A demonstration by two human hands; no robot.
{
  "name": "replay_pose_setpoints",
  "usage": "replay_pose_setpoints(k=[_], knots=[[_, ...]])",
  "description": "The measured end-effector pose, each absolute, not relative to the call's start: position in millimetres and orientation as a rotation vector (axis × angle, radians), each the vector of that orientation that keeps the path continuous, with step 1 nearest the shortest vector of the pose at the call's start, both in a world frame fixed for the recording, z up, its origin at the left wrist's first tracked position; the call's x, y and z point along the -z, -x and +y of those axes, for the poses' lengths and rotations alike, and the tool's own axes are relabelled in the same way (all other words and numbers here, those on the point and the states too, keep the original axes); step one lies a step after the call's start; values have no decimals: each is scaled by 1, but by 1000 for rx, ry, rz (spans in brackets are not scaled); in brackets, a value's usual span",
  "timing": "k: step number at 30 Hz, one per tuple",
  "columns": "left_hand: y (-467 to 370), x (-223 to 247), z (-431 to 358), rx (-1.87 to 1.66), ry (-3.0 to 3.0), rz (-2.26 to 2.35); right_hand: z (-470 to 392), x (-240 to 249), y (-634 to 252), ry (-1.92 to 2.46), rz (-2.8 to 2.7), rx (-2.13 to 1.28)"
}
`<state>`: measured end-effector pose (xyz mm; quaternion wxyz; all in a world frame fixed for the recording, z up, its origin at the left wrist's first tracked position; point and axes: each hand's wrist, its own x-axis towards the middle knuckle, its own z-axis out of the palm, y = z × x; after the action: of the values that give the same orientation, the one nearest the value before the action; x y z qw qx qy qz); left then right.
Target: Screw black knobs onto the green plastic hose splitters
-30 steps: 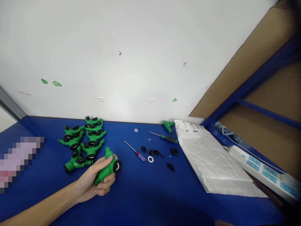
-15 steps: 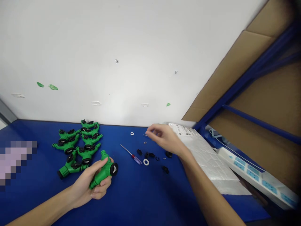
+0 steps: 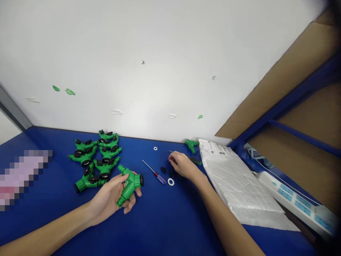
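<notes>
My left hand (image 3: 112,197) is wrapped around a green Y-shaped hose splitter (image 3: 130,185), which has a black collar on its wide end. My right hand (image 3: 183,166) is over the small parts, thumb and fingertips pinched together near the table; anything between them is too small or hidden to make out. Just behind its fingertips a thin metal pin (image 3: 171,151) lies on the table. A screwdriver (image 3: 160,177) with a purple handle, a black plastic part (image 3: 163,170) and a white ring washer (image 3: 171,181) sit left of this hand. Other black pieces are partly covered by it.
Several assembled green splitters (image 3: 106,167) with black valves stand at the left. Another splitter body (image 3: 191,144) is by the wall, near a silver padded envelope (image 3: 231,181). A smaller white ring (image 3: 155,148) lies at the back. A power strip (image 3: 290,199) is far right.
My right hand has come down and nearer to me, with its fingertips now close to the table. My left hand has turned the splitter slightly. The camera view has shifted.
</notes>
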<state>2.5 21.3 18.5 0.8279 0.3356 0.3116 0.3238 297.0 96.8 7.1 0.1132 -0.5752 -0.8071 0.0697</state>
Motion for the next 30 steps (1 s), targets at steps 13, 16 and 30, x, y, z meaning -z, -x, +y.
replay_pose_setpoints(k=[13, 16, 30], knots=[[1, -19, 20, -672, -567, 650, 59, -26, -258, 1114, -2199, -414], [2, -16, 22, -621, -576, 688, 33, -26, -223, 726, -2170, -628], [-3, -13, 17, -499, -564, 756, 15, -12, -199, 563, -2202, -396]])
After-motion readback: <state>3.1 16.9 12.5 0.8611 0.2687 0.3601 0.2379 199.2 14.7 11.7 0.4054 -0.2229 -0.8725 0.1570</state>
